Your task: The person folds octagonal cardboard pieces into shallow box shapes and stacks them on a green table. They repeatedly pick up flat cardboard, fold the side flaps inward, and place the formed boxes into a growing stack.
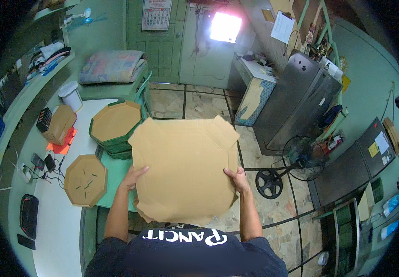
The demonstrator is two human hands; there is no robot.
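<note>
Shirt (pixel 185 254) nearest, left hand (pixel 134 177) and right hand (pixel 238 179) grip cardboard (pixel 185 171) by opposite edges, floor (pixel 279 213) spreading rightward.

And over on the right, a black fan (pixel 303 159) stands near a grey refrigerator (pixel 291 97)! At the back, a calendar (pixel 156 16) hangs on the green door (pixel 165 57); left of that, folded patterned bedding (pixel 112 67).

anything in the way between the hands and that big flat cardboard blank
Nothing visible: the left hand and right hand hold the cardboard blank at opposite side edges; its underside is hidden. The octagonal tray stack stands beyond its upper left, not in between.
</note>
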